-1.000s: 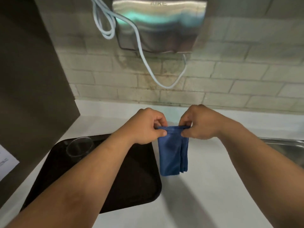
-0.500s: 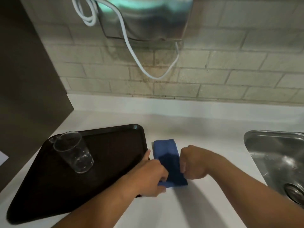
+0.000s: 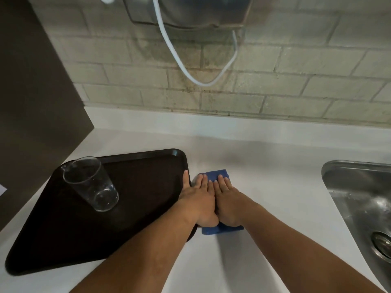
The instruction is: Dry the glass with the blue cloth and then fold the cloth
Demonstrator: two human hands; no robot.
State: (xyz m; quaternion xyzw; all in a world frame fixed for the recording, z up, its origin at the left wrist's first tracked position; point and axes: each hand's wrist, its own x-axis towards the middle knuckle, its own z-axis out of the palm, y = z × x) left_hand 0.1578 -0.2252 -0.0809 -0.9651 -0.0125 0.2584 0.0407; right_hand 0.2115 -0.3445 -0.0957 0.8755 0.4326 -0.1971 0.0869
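Observation:
The folded blue cloth (image 3: 213, 174) lies flat on the white counter just right of the tray. My left hand (image 3: 197, 199) and my right hand (image 3: 227, 200) rest side by side on top of it, palms down, fingers stretched flat. They hide most of the cloth; only its far end and near edge show. My left thumb touches the tray's right rim. The clear glass (image 3: 91, 186) stands upright on the dark tray (image 3: 63, 240), at its far left, apart from both hands.
A steel sink (image 3: 359, 199) with a drain is set in the counter at the right. A dark panel stands along the left. On the tiled wall behind hangs a metal unit with a white hose (image 3: 190, 75) looping down.
The cloth hung between both hands' pinched fingers a second ago. It then came down onto the counter, and both hands have now opened flat on top of it.

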